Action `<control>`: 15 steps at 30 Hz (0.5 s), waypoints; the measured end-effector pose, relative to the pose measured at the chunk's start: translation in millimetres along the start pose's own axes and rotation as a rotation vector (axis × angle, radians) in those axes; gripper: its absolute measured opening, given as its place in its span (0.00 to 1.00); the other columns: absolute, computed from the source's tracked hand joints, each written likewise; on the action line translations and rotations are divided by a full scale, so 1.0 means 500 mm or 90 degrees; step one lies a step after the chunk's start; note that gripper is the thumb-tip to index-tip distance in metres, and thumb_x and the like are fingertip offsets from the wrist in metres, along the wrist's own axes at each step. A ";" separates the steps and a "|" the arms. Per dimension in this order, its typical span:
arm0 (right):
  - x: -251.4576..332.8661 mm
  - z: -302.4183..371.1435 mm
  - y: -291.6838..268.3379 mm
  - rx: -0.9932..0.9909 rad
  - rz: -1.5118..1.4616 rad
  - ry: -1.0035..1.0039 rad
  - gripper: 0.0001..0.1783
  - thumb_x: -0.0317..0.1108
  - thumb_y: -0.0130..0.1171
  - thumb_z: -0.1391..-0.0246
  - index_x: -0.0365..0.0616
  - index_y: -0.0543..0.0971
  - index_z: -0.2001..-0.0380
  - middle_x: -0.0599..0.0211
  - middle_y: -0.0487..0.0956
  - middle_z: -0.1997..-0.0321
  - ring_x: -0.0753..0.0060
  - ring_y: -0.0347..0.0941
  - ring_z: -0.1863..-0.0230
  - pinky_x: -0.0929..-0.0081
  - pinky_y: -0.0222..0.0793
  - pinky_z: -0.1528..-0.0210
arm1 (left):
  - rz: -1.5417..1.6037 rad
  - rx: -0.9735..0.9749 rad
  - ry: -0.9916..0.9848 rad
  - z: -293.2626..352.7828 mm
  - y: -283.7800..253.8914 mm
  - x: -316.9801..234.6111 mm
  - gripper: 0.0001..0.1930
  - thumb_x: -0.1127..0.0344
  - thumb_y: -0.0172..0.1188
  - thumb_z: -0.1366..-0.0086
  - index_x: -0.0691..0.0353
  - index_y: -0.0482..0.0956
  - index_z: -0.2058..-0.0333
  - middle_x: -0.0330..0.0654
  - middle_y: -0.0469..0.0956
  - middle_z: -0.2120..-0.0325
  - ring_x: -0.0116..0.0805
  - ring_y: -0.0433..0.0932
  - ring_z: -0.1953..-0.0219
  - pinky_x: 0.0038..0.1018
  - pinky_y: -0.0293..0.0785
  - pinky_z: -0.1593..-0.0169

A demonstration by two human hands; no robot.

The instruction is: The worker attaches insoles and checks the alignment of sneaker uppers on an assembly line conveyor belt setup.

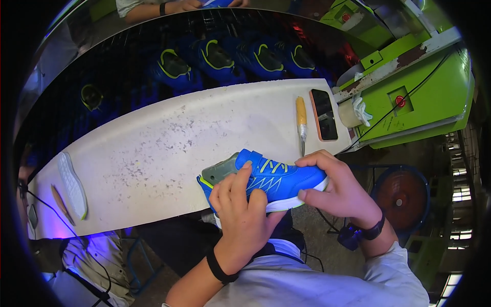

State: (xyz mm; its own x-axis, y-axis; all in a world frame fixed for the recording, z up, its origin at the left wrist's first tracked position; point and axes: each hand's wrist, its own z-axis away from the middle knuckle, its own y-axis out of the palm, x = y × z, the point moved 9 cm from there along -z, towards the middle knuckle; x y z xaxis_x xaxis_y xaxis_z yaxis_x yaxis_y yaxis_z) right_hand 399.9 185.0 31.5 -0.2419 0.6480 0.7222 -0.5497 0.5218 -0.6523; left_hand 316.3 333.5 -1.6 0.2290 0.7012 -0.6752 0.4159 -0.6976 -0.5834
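Over the near edge of the white worktable (245, 107) I hold a blue sneaker (286, 180) with a white sole, yellow-green laces and a grey shoe last (219, 171) filling its opening. Its toe points right. My left hand (243, 210) grips the heel half, fingers across the upper near the collar, thumb low by the sole. My right hand (335, 187) is closed round the toe, fingers on top and thumb against the sole edge. Just beyond the toe lies a yellow-handled tool (301, 120) with a narrow metal blade, apart from both hands.
Behind the table, several blue shoes on lasts (217, 55) stand on a dark line. A phone (324, 115) lies at the right, beside a container with white material (360, 112) and a green machine (409, 110). A white sole (73, 184) and brown tool (62, 204) lie left.
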 end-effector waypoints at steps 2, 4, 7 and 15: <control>-0.027 -0.009 0.001 -0.029 -0.023 0.026 0.30 0.38 0.72 0.54 0.35 0.76 0.49 0.53 0.77 0.56 0.56 0.77 0.52 0.67 0.71 0.48 | -0.008 -0.008 0.006 -0.005 0.003 -0.002 0.24 0.55 0.76 0.55 0.63 0.71 0.72 0.60 0.70 0.43 0.56 0.70 0.46 0.52 0.58 0.43; -0.002 -0.006 -0.003 -0.030 0.000 0.011 0.29 0.38 0.71 0.55 0.35 0.77 0.50 0.52 0.77 0.56 0.54 0.77 0.53 0.66 0.71 0.48 | -0.020 0.012 -0.007 -0.002 0.007 -0.002 0.23 0.55 0.76 0.55 0.63 0.72 0.71 0.60 0.70 0.42 0.56 0.69 0.45 0.52 0.58 0.43; 0.024 -0.013 -0.002 -0.055 0.093 -0.030 0.27 0.38 0.70 0.56 0.35 0.78 0.54 0.50 0.78 0.57 0.50 0.77 0.54 0.62 0.72 0.49 | -0.020 0.022 -0.011 -0.012 0.003 -0.004 0.23 0.56 0.76 0.55 0.63 0.72 0.70 0.60 0.70 0.42 0.56 0.69 0.45 0.53 0.58 0.42; 0.086 -0.009 -0.001 -0.046 -0.175 -0.048 0.28 0.42 0.70 0.54 0.38 0.79 0.52 0.56 0.81 0.55 0.65 0.79 0.50 0.69 0.73 0.45 | -0.015 -0.016 -0.032 0.011 -0.071 0.009 0.27 0.60 0.82 0.60 0.60 0.69 0.71 0.64 0.70 0.44 0.60 0.71 0.45 0.48 0.66 0.43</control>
State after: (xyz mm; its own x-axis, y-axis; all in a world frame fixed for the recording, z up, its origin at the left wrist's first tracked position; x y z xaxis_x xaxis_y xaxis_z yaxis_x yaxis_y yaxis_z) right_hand 393.3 214.9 62.0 -0.1522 0.4346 0.8877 -0.5450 0.7123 -0.4422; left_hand 297.7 360.6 13.5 0.1754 0.7086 -0.6835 0.4423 -0.6769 -0.5883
